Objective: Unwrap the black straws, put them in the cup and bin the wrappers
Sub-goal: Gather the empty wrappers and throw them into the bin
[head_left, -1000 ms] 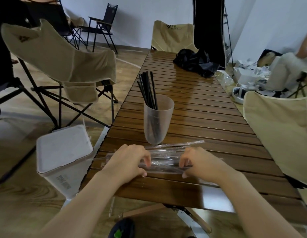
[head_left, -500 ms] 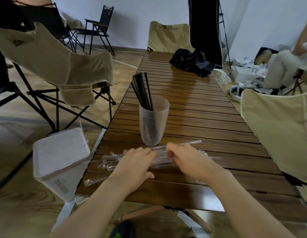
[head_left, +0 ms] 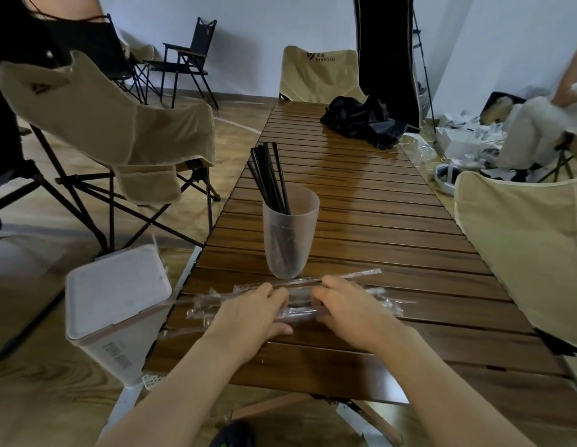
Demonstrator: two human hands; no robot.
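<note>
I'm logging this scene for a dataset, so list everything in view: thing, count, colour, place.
black straws: several, black, standing in the cup
cup: one, translucent, on the table, beyond the hands
wrappers: a pile, clear, near table edge, under the hands
bin: one, white, lid shut, on the floor left of the table
table: one, brown slatted wood
camp chairs: several, beige or black, around the table
black fabric: one heap, far end of the table
left hand: on the wrappers
right hand: on the wrappers

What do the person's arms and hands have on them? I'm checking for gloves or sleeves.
Nothing shows: the left hand and right hand are bare, without gloves, rings or watch, and both forearms are uncovered, with no sleeves in view.
</note>
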